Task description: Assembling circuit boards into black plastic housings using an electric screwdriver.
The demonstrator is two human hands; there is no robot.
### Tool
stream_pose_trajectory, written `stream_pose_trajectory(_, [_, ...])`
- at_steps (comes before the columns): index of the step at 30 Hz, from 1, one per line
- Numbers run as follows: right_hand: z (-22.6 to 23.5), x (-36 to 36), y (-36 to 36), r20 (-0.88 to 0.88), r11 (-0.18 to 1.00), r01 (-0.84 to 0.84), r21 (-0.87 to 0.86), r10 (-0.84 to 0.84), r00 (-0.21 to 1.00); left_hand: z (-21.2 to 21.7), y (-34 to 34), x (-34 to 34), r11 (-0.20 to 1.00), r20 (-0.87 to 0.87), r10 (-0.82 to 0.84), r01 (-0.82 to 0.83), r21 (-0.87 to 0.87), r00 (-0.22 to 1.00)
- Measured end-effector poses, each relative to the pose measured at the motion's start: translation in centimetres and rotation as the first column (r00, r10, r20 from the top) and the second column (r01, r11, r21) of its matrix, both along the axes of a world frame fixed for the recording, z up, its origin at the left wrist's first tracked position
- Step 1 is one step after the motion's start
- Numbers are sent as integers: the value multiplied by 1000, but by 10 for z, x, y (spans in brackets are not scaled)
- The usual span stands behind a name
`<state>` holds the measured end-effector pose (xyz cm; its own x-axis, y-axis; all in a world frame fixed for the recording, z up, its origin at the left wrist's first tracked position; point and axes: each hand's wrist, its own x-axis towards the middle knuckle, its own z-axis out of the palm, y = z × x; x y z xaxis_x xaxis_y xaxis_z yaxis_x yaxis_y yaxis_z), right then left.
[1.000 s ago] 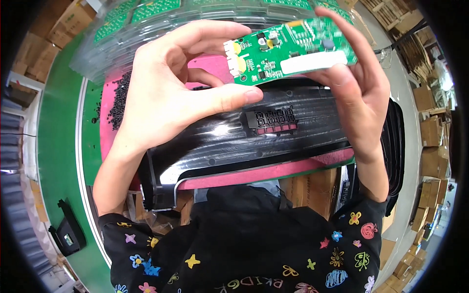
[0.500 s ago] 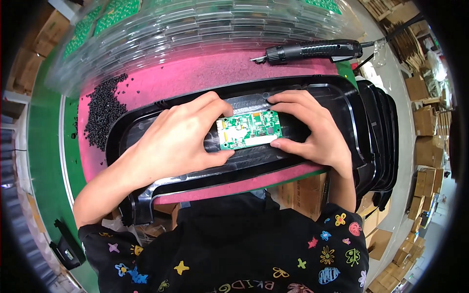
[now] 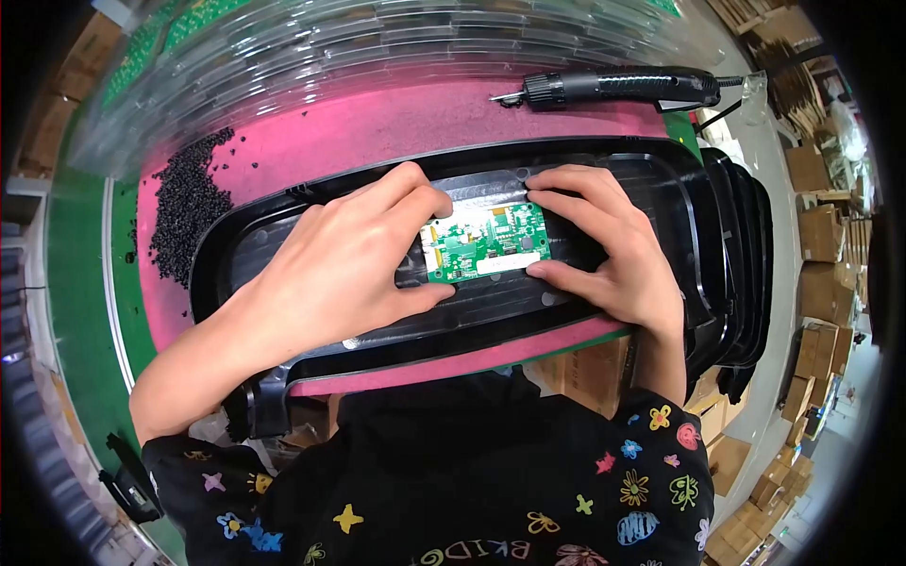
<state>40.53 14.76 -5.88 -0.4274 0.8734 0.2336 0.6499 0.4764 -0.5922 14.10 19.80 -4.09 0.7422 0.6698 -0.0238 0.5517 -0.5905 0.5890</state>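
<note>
Both hands, left hand (image 3: 354,259) and right hand (image 3: 613,250), grip the green circuit board (image 3: 486,242) (fingers pinching its edges) on the black plastic housing (image 3: 283,236).

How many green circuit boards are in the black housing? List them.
1: the green circuit board lies in the black housing, between the left hand and right hand. Others may be hidden.

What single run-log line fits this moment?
hands: left, right pressing green circuit board | into: black housing | idle: screwdriver
</note>
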Motion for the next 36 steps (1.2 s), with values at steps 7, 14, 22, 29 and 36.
stream_pose_trajectory(7, [2, -2, -1, 27, 1000, 0, -6, 0, 1000, 2, 0, -4, 999, -30, -45, 45, 21, 999])
stream_pose_trajectory(14, [37, -5, -13, -46, 950, 308, 44, -306, 951, 28, 14, -34, 987, 221, 109, -132, 94, 969])
stream_pose_trajectory(22, [57, 100, 55, 352, 808, 533, 249, -589, 728, -1, 66, -136, 890, -7, 360, -341, 304, 933])
stream_pose_trajectory(29, [38, 83, 69, -45, 779, 593, 203, -598, 800, -26, 83, -125, 899, -17, 145, -124, 421, 989])
stream_pose_trajectory(36, [35, -24, 93, -518, 941, 299, 158, -178, 836, -33, 91, -127, 889, -24, 103, -81, 451, 994])
